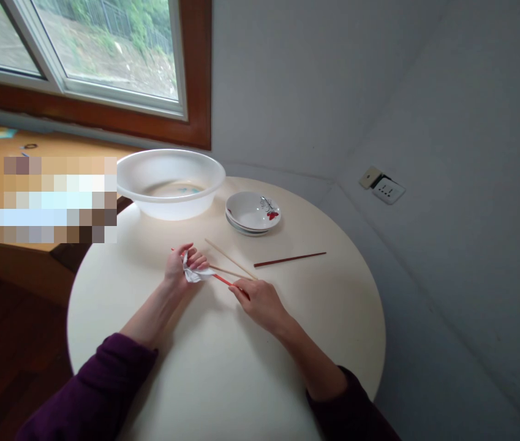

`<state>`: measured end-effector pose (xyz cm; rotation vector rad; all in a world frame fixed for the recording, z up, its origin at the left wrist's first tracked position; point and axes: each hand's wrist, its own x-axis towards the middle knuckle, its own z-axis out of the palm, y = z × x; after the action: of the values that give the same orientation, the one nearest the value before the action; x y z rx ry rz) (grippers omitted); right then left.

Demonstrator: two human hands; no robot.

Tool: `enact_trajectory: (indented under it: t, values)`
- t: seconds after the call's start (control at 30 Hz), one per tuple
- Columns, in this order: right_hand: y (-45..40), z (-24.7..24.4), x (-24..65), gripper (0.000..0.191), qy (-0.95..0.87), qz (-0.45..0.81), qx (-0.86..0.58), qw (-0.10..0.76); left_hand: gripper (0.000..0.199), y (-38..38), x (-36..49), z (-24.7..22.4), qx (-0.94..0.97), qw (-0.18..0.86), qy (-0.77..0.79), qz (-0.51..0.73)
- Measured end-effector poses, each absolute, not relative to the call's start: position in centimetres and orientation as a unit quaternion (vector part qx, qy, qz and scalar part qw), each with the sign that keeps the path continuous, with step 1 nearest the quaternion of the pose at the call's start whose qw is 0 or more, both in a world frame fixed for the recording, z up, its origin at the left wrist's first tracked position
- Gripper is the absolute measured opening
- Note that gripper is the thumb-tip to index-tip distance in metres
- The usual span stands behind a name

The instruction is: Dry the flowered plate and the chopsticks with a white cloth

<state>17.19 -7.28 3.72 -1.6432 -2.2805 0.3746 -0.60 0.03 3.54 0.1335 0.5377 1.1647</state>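
Over the middle of the round table, my left hand (190,258) is closed around a crumpled white tissue (196,275), which wraps a thin orange-red chopstick (223,280). The stick's far tip pokes out beyond my left fingers. My right hand (260,300) pinches the same stick near its other end; that end is hidden in my fingers. Just past my hands, two pale wooden chopsticks (229,258) lie on the table, their near ends close together by my right hand. A dark brown chopstick (290,260) lies farther right.
A large translucent white basin (172,205) stands at the back left of the round white table (223,380). Beside it are stacked white dishes (248,211) with a red and black pattern. A wooden desk (80,147) adjoins at left, partly blurred out. A wall socket (388,190) is at right.
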Motion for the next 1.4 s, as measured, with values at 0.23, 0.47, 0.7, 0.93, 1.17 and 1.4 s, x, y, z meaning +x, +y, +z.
enact_trajectory:
  t: [0.23, 0.47, 0.7, 0.93, 1.17, 1.4]
  values:
    - [-7.2, 3.5, 17.5, 0.029, -0.798, 0.142, -0.566, 0.153, 0.037, 0.8, -1.5, 3.5, 0.065, 0.761, 0.291, 0.577]
    - [-7.2, 3.9, 17.8, 0.029, -0.8, 0.126, -0.565, 0.159, 0.036, 1.1, -2.0, 3.6, 0.05, 0.727, 0.308, 0.611]
    - [-7.2, 4.0, 18.2, 0.033, -0.797, 0.116, -0.567, 0.174, 0.032, 1.4, -2.0, 3.7, 0.085, 0.691, 0.346, 0.629]
    - [-7.2, 4.4, 18.2, 0.03, -0.781, 0.106, -0.591, 0.172, 0.028, 0.8, -1.2, 3.7, 0.219, 0.528, 0.418, 0.706]
    - [-7.0, 3.8, 18.6, 0.032, -0.787, 0.079, -0.586, 0.176, 0.031, 0.4, -0.9, 3.6, 0.296, 0.461, 0.404, 0.732]
    - [-6.1, 2.9, 19.4, 0.025, -0.79, 0.054, -0.572, 0.214, 0.033, -0.1, -0.6, 3.9, 0.314, 0.442, 0.398, 0.74]
